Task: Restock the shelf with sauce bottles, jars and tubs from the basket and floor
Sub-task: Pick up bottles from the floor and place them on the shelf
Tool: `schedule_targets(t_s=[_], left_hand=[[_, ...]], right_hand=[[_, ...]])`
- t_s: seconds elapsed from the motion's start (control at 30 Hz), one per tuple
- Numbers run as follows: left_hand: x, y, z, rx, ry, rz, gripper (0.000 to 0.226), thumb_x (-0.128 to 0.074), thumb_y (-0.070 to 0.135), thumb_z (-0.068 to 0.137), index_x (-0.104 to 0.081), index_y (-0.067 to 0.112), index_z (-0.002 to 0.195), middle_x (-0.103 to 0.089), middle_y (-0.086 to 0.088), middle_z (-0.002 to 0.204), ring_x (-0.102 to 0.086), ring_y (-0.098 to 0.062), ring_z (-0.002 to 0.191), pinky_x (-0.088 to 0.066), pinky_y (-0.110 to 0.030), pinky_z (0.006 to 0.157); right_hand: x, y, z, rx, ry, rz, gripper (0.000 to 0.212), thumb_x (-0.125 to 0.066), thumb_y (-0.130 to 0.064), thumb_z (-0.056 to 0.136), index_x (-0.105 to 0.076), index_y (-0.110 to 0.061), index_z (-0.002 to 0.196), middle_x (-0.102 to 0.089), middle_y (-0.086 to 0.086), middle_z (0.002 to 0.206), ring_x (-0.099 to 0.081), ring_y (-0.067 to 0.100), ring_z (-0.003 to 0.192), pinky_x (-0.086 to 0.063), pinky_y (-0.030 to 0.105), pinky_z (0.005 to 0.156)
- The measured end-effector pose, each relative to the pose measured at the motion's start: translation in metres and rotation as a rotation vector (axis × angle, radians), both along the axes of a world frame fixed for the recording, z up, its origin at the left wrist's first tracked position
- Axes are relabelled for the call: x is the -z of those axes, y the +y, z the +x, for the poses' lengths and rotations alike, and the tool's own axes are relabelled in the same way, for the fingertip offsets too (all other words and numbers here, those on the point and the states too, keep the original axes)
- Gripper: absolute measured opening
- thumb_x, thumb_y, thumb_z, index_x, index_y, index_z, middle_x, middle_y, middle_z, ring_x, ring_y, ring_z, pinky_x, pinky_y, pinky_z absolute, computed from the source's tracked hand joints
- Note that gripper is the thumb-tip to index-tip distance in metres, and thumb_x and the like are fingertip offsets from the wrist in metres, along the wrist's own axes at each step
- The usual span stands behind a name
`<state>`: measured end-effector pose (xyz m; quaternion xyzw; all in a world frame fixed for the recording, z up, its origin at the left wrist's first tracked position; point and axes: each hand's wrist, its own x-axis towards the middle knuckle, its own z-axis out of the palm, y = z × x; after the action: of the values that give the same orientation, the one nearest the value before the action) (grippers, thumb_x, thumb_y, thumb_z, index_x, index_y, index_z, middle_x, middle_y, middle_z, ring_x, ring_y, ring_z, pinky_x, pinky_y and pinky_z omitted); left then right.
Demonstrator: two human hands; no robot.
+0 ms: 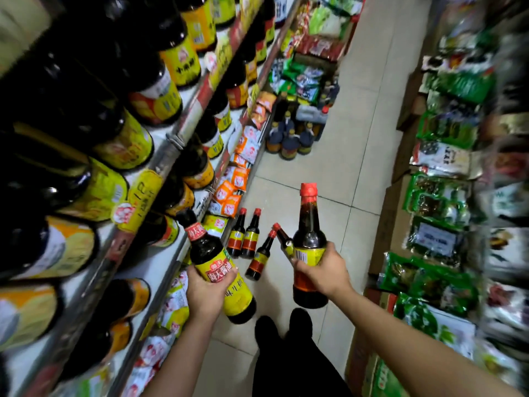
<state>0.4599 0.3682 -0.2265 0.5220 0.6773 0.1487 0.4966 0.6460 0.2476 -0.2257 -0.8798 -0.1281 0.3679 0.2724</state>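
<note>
**While Both Hands Grip Large Sauce Bottles, Four Small Ones Stand on the Floor**

Where the aisle narrows between stocked racks, the left hand (204,293) wraps its fingers round the yellow paper label of a large dark bottle (213,262). The bottle is tilted, with its black cap and red neck band leaning toward the front edge of the lower shelf (160,265). The right hand (323,270) closes round the middle of a second large bottle (309,224), which is held upright over the floor. This one is smooth round-shouldered glass or plastic full of dark liquid, with a crinkled red seal over its cap and a barcode on its yellow label.

Four small bottles (250,233) with slim necks and red caps stand on the pale tiled floor (329,173), near the foot of the shelving. Two stand side by side. The other two lean with their caps close together, and one of them is partly hidden behind the right-hand bottle.

Glossy dark bottles with yellow labels crowd the upper shelves. Orange and white sachets (234,181) line the lowest edge. Farther along the floor stands a cluster of squat bottles (289,138). Shiny green packets (438,202) in cardboard boxes (389,224) fill the right side. Dark shoes (283,328) show below the hands.
</note>
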Motion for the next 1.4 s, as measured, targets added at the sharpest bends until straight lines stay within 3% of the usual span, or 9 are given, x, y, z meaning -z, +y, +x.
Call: schedule_targets(t_s=[0.2,0.37,0.6,0.83,0.97,1.07,1.4], left_hand=[[-0.061,0.004,-0.004,0.01,-0.056,0.063,0.062,-0.089,0.023,0.053,-0.049,0.016,0.1,-0.065,-0.01,0.1,-0.064,-0.029,0.092,-0.051,-0.05,0.086],[-0.105,0.004,-0.012,0.015,-0.131,0.113,0.067,-0.085,0.019,0.06,-0.048,0.013,0.116,-0.064,-0.009,0.108,-0.062,-0.027,0.096,-0.05,-0.045,0.089],[-0.151,-0.001,-0.023,0.012,-0.178,0.178,0.058,-0.084,0.015,0.062,-0.049,0.011,0.108,-0.06,-0.006,0.096,-0.059,-0.025,0.087,-0.045,-0.034,0.079],[-0.179,0.006,-0.028,0.041,-0.234,0.237,0.063,-0.085,0.013,0.059,-0.045,0.021,0.107,-0.061,-0.007,0.102,-0.06,-0.027,0.094,-0.048,-0.042,0.088],[-0.198,0.012,-0.029,0.039,-0.293,0.288,0.069,-0.085,0.012,0.06,-0.046,0.015,0.117,-0.06,-0.006,0.102,-0.059,-0.025,0.092,-0.047,-0.039,0.084],[-0.212,0.012,-0.028,0.024,-0.321,0.301,0.065,-0.084,0.012,0.061,-0.045,0.018,0.112,-0.059,-0.003,0.1,-0.058,-0.023,0.091,-0.045,-0.036,0.082],[-0.235,-0.006,-0.044,-0.064,-0.276,0.369,0.082,-0.087,0.022,0.055,-0.043,0.022,0.124,-0.06,0.0,0.111,-0.06,-0.023,0.1,-0.048,-0.047,0.093]], right_hand=[[-0.061,-0.011,-0.003,-0.023,-0.032,0.024,0.066,-0.075,-0.042,0.067,-0.044,-0.009,0.116,-0.059,0.01,0.11,-0.058,0.029,0.099,-0.049,0.037,0.081],[-0.101,-0.024,-0.002,-0.041,-0.098,0.069,0.067,-0.076,-0.045,0.065,-0.045,-0.01,0.114,-0.06,0.009,0.109,-0.058,0.028,0.097,-0.049,0.036,0.078],[-0.14,-0.025,0.0,-0.022,-0.144,0.167,0.066,-0.078,-0.046,0.063,-0.045,-0.014,0.111,-0.061,0.009,0.11,-0.059,0.03,0.098,-0.05,0.043,0.085],[-0.175,-0.012,0.003,-0.058,-0.176,0.287,0.073,-0.078,-0.045,0.066,-0.042,-0.011,0.12,-0.059,0.01,0.115,-0.057,0.027,0.102,-0.049,0.042,0.088],[-0.191,-0.001,0.005,-0.07,-0.206,0.339,0.071,-0.078,-0.044,0.067,-0.042,-0.012,0.119,-0.059,0.009,0.114,-0.057,0.027,0.101,-0.05,0.041,0.087],[-0.197,0.005,0.007,-0.103,-0.22,0.381,0.068,-0.078,-0.043,0.068,-0.043,-0.013,0.118,-0.059,0.007,0.112,-0.056,0.024,0.098,-0.049,0.039,0.085],[-0.213,0.024,0.007,-0.297,-0.167,0.507,0.065,-0.079,-0.035,0.069,-0.042,-0.014,0.118,-0.053,0.001,0.104,-0.053,0.021,0.095,-0.047,0.036,0.085]])
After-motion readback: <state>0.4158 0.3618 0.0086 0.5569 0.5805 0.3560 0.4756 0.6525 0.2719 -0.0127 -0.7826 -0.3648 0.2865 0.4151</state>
